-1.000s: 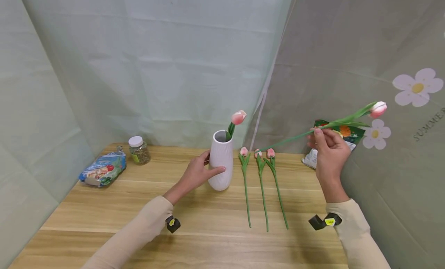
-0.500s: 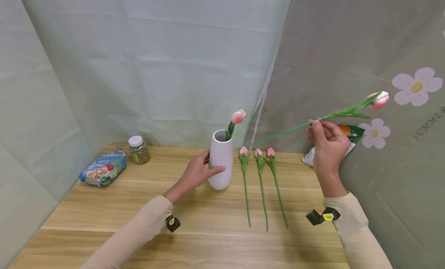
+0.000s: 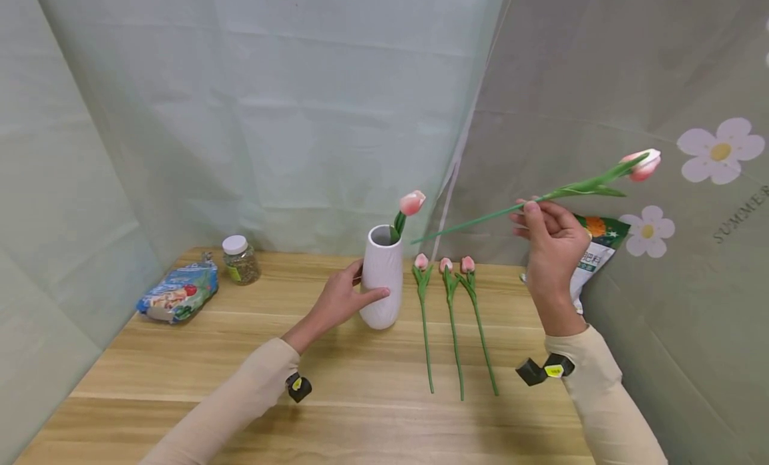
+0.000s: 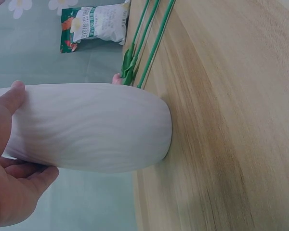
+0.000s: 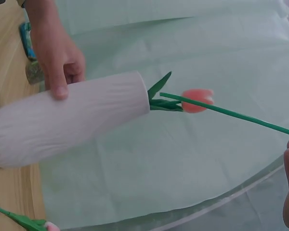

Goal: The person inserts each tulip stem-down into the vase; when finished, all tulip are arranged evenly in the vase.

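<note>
Nearer the white vase (image 3: 382, 268) on the table (image 3: 360, 405) than a second ago, the right hand (image 3: 554, 245) pinches a held tulip (image 3: 585, 186) in mid-air; the left hand (image 3: 341, 295) grips the vase's side. Were that grip slack, a stem catching the rim could tip the vase, or snag the standing tulip (image 3: 412, 203). The held tulip looks slim and green-leaved, its bud (image 3: 643, 165) pink and white.

A wooden table (image 3: 360, 418) bears vase (image 3: 383, 265), three tulips (image 3: 450, 290), jar (image 3: 241, 263), bags (image 3: 180, 291).
</note>
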Demonstrator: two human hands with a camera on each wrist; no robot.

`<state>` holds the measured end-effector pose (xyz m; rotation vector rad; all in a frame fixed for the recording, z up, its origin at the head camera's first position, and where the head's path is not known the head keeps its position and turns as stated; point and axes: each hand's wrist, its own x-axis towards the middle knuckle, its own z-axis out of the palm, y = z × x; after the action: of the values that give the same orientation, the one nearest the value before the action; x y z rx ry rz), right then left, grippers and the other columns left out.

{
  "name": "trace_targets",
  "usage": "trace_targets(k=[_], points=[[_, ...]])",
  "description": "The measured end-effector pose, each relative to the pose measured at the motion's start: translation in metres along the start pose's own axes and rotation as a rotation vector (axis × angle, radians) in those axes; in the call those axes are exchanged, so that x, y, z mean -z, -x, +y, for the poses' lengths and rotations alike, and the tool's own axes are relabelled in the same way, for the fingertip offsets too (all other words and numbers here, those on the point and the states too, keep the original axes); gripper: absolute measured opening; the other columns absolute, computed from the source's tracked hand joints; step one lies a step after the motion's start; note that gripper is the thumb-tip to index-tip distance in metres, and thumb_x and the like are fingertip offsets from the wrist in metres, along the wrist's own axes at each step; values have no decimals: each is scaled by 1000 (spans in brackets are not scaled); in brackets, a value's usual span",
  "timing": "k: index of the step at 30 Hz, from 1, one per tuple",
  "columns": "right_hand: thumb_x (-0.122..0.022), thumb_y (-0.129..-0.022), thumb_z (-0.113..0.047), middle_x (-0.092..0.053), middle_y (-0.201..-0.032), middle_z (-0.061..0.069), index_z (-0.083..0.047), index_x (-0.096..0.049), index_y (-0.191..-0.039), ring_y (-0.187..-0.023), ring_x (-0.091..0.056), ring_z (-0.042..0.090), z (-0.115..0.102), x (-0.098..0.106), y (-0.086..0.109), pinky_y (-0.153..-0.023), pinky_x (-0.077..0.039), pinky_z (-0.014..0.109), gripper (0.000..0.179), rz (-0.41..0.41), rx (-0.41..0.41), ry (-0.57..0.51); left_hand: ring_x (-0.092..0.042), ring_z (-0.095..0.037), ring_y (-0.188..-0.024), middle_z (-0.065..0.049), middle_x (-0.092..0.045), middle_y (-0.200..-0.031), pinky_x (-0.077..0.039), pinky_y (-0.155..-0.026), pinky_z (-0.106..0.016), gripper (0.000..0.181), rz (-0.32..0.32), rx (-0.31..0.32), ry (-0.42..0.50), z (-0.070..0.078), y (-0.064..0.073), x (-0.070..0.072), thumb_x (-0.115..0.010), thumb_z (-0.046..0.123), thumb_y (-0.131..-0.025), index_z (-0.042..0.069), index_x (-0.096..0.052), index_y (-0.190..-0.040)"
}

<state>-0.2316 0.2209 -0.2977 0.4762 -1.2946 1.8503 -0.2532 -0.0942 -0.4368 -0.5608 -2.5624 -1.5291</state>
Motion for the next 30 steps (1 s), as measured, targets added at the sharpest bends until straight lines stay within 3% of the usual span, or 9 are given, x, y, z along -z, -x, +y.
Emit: trace_targets(k=[14, 22, 30], points=[[-73, -93, 1, -78, -91, 14, 10, -71, -100, -73, -76, 16, 12, -20, 7, -63, -63, 28, 12, -54, -10, -8, -62, -32, -126, -16, -61, -140, -52, -106, -52, 82, -3, -1, -6, 0, 1, 0, -83, 44, -85, 3, -50, -147], [-72, -92, 5, -78, -90, 13, 17, -69, -100, -72, -76, 17, 15, -32, 13, -62, -63, 27, 16, -84, -30, -19, -62, -32, -126, -16, -62, -139, -52, -106, -51, 81, 2, 5, -10, 1, 0, 0, -84, 42, -84, 4, -50, -147], [-73, -92, 2, -79, -92, 9, 21, -67, -103, -73, -75, 14, 22, -39, 19, -62, -62, 26, 23, -131, -25, 62, -62, -31, -126, -16, -62, -139, -53, -105, -50, 80, 5, 5, -24, -1, -1, -1, -84, 42, -85, 4, -50, -148]])
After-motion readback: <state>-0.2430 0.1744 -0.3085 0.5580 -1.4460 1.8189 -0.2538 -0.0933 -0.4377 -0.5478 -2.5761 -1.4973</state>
